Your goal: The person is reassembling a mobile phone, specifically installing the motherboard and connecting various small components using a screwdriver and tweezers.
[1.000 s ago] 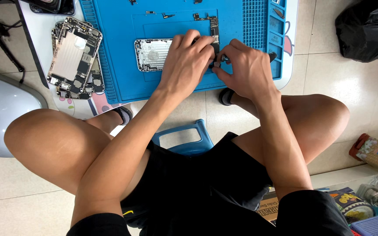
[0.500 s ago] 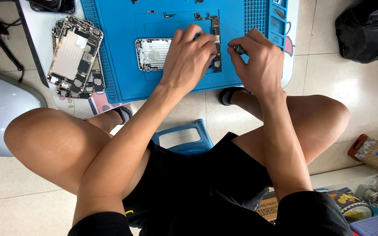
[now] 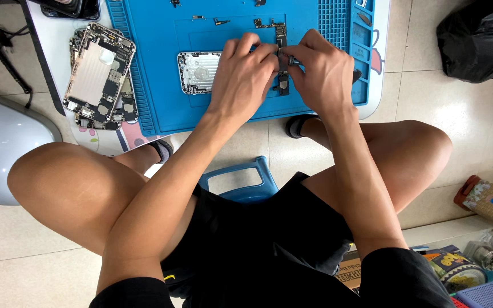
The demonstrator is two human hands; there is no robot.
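An opened silver phone housing lies on a blue work mat on a low white table. A dark logic board sits just right of it. My left hand rests over the right part of the housing, fingertips pressing down beside the board. My right hand pinches a small dark screwdriver whose tip meets the board close to my left fingertips. Both hands touch above the board and hide most of it.
A pile of stripped phone housings lies at the mat's left edge. Small loose parts dot the mat's far side. A black bag sits at right, a blue stool under me, boxes and tins at lower right.
My right hand has moved up and left from the mat's right side to meet my left hand over the board. My left hand has stayed on the housing.
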